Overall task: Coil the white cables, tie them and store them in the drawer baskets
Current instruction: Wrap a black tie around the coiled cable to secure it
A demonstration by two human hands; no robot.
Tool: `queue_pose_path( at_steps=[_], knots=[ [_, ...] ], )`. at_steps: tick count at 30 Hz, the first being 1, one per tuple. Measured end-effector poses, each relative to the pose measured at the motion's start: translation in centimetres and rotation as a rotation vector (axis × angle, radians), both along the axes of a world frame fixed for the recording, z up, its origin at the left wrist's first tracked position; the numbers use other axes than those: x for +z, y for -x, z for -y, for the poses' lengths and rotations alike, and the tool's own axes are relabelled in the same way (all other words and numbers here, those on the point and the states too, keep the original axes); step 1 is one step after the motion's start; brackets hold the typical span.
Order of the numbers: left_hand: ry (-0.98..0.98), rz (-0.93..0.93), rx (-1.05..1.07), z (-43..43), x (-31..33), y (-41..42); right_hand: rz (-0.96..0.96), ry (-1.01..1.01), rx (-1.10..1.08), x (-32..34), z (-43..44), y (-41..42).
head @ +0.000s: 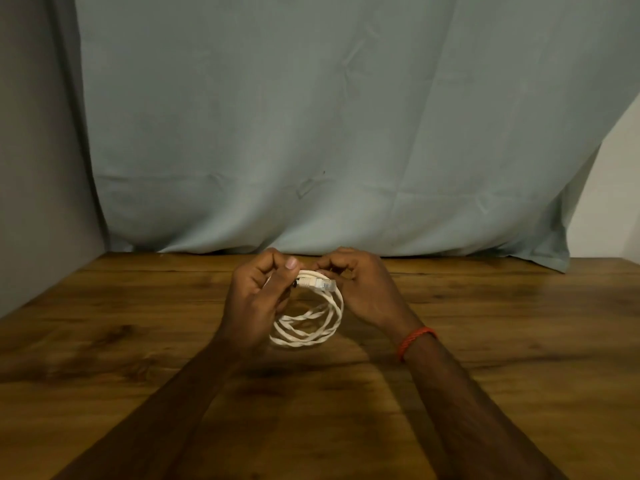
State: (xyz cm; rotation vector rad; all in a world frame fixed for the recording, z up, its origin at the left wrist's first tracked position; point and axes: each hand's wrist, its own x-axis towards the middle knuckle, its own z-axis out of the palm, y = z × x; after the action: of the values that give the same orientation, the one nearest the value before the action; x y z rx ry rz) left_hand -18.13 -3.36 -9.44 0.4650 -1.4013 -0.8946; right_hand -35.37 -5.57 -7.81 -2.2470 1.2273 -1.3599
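The cable coil [308, 327] sits over the middle of the tabletop [104, 341], toward its far edge. The left grip [258, 299] holds its upper left and the right grip [360, 289] its upper right. The plug [317, 283] lies across the coil's top, between them. A band [415, 341] circles the right wrist. A cloth [311, 133] hangs behind the tabletop, with a wall [34, 133] to its left.

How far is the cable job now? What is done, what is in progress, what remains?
Done: the cable is wound into a coil of several loops. In hand: the left hand and right hand both hold the coil's top, by the plug, over the table. Left: no tie shows on the coil, and no drawer or basket is in view, so tying and storing remain.
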Motion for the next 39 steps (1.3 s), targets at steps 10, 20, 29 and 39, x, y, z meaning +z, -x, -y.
queue_pose_path(
  at_steps=[10,20,29,39],
  knots=[
    [-0.095,-0.038,0.204,0.9,0.1,-0.5,0.268,-0.039,-0.021,0.6,-0.6,0.0],
    [-0.358,-0.206,0.21,2.2,0.0,-1.0,-0.525,0.397,-0.312,0.4,-3.2,-3.3],
    [-0.352,-0.097,0.19,1.9,-0.2,-0.5,-0.767,0.279,-0.581,-0.8,-3.9,-5.8],
    [-0.204,-0.031,0.398,2.3,-0.4,-0.9,-0.435,0.37,-0.261,1.6,-5.7,-5.7]
  ],
)
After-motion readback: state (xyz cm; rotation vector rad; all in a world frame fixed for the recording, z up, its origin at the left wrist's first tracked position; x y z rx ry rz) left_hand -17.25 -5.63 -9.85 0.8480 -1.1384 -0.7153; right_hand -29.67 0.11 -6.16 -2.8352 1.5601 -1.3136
